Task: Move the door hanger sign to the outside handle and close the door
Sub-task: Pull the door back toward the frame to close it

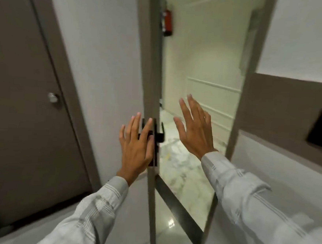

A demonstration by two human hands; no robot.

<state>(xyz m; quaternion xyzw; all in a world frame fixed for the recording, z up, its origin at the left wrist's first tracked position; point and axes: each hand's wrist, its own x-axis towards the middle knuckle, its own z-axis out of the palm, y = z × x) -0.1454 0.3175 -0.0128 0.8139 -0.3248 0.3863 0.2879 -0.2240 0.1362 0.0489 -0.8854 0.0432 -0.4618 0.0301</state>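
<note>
Both your hands are spread and holding nothing – left hand (135, 146) over the dark handle (160, 135), right hand (193, 128) at two o'clock – the door (152, 64) ajar (no hanger sign visible), so closing remains.

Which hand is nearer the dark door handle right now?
Left. The left hand lies open right in front of the handle, fingers overlapping its inside part. The right hand is raised and spread in the doorway gap, off to the handle's right, touching nothing.
</note>
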